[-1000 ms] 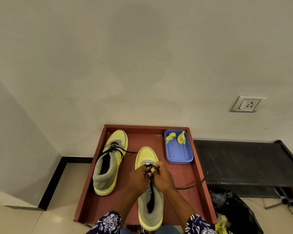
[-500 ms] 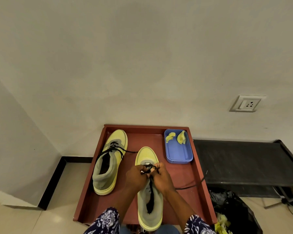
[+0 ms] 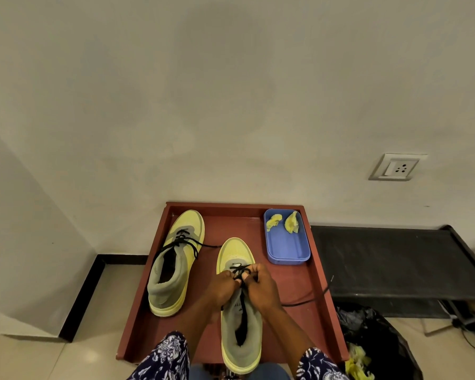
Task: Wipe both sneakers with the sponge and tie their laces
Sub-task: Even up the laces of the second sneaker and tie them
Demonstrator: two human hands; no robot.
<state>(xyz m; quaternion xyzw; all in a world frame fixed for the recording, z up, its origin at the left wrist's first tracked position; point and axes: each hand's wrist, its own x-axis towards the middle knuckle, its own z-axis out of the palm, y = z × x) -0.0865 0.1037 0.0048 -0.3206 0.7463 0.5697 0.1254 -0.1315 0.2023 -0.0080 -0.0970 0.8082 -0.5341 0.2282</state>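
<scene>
Left hand (image 3: pixel 222 289) and right hand (image 3: pixel 261 286) both pinch black lace (image 3: pixel 239 270) over near sneaker (image 3: pixel 240 311) on red tray (image 3: pixel 317 283); keep tension even, cinch knot snug; far sneaker (image 3: pixel 176 259) laces loose; sponge pieces (image 3: pixel 283 222) in blue tub (image 3: pixel 287 248)

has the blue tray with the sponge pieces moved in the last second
No. The blue tray sits in the same far right corner of the red platform, just as close to the wall as before.
</scene>
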